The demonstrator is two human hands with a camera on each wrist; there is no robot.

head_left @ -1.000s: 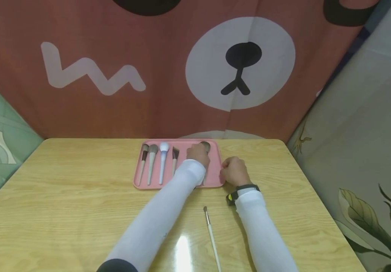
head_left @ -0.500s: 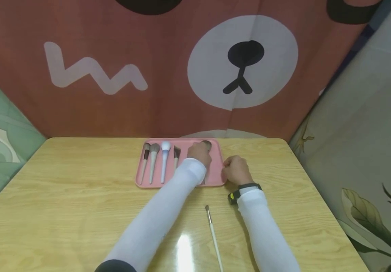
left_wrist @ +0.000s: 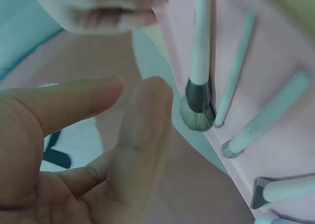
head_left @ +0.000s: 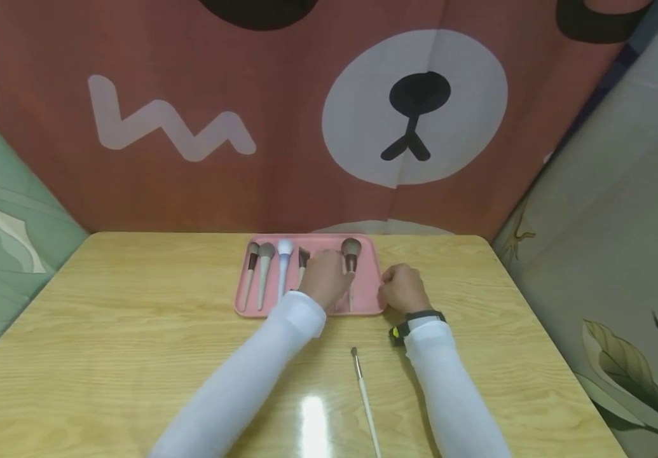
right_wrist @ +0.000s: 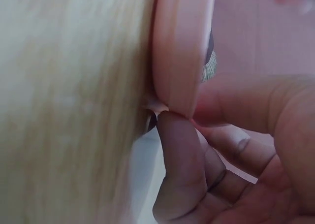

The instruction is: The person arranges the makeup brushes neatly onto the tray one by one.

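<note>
A pink tray (head_left: pixel 370 289) holding several makeup brushes lies at the back of the table. My left hand (head_left: pixel 325 280) is over the tray. In the left wrist view, the left thumb and fingers (left_wrist: pixel 147 120) are apart with nothing between them. A large makeup brush (head_left: pixel 351 249) with a dark collar lies beside that hand, near the tray's right end. A slim brush (left_wrist: pixel 238 66) and a short thick brush (left_wrist: pixel 270 115) lie alongside it. My right hand (head_left: pixel 405 289) pinches the tray's right rim between thumb and finger, as the right wrist view shows.
A thin white-handled brush (head_left: pixel 365 401) lies on the wooden table (head_left: pixel 134 343) in front of the tray. On the tray's left are a blue-white brush (head_left: pixel 284 267) and a flat angled brush (head_left: pixel 304 257). A bear-print cloth (head_left: pixel 283 184) hangs behind the table.
My left hand has let go of the large brush and drawn back slightly leftward, uncovering it on the tray. The right hand stays at the rim. The view has shifted a little.
</note>
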